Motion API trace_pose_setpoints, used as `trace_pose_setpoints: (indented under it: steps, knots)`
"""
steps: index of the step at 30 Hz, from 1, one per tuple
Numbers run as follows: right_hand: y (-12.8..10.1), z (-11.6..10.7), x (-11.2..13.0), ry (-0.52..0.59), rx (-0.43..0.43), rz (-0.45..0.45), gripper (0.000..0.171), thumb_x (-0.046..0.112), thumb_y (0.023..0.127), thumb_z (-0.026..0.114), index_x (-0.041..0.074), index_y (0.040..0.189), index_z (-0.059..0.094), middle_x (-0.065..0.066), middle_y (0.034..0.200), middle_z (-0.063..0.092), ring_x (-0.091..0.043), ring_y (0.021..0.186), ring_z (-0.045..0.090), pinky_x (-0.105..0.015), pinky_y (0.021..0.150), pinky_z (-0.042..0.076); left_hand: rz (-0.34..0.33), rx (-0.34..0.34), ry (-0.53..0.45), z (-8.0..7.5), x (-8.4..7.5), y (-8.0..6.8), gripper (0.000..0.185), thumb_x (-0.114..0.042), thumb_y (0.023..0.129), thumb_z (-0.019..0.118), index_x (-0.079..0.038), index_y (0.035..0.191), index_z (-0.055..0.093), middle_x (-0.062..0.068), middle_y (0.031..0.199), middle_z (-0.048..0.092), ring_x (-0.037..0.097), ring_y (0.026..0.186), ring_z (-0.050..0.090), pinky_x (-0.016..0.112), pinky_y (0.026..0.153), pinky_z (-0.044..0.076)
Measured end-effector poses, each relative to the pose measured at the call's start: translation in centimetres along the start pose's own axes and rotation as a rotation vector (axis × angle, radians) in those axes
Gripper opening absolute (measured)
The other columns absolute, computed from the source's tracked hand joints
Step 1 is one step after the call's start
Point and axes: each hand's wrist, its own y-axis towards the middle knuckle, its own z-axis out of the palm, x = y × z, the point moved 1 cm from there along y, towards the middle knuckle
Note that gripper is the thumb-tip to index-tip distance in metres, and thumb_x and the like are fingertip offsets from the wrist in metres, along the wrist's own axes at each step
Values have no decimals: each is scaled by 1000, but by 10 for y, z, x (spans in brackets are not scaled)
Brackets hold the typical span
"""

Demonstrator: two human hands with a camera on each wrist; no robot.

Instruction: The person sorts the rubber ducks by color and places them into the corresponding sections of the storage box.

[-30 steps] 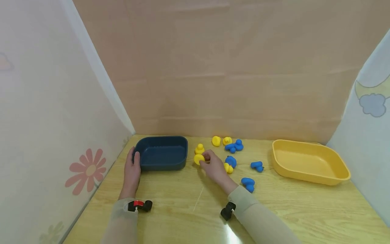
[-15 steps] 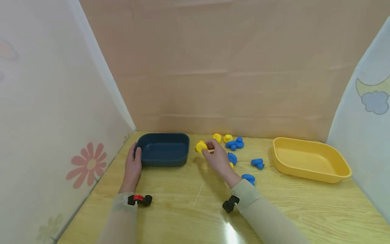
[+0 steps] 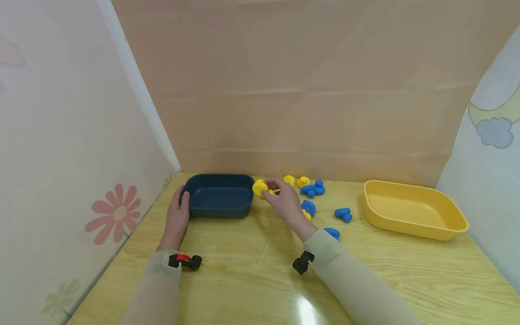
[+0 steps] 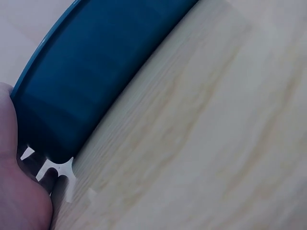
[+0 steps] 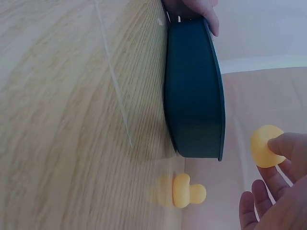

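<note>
My right hand (image 3: 284,198) pinches a yellow rubber duck (image 3: 259,188) between thumb and fingers, raised above the table at the right end of a dark blue bin (image 3: 219,212). In the right wrist view this duck (image 5: 263,146) is apart from the bin (image 5: 194,91), and another yellow duck (image 5: 181,190) sits on the table near the bin's end. My left hand (image 3: 178,216) holds the bin's left end, thumb at the rim. The left wrist view shows part of that hand (image 4: 19,187) against the bin's wall (image 4: 91,72).
Behind and right of my right hand lie yellow ducks (image 3: 303,182) and blue ducks (image 3: 318,187), some partly covered by the hand and sleeve. Another blue duck (image 3: 343,214) lies farther right. A yellow bin (image 3: 410,225) stands at the right. A brown paper wall (image 3: 284,113) closes the back.
My right hand has lifted the yellow duck off the table and moved it up and left to the blue bin's right end. The left hand stays on the bin.
</note>
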Motion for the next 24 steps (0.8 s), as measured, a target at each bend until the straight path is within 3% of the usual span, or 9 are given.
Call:
trace_pose_setpoints:
  steps: [9,17,24]
  knots:
    - [6,15,2,4,51,-44,29,18,103,82,7,128,77,-7,119,78,-33,112,69,-50,105,57,19,2,24,4,-2,-3,74,-57,118,35,-15,178,23,14,182,23,39,167,18,61,134,17]
    - [-1,26,3,-25,92,-47,28,21,104,81,10,130,77,-3,115,77,-27,106,66,-46,98,57,-4,-36,-27,26,-3,-10,72,-54,118,38,-14,177,27,14,181,26,38,167,20,59,134,19]
    - [-3,30,-2,-106,72,-53,28,21,103,82,11,129,77,-3,119,78,-26,108,66,-45,97,58,-14,-33,-39,36,-7,-12,64,-43,120,41,-15,176,29,14,180,28,38,166,22,59,133,21]
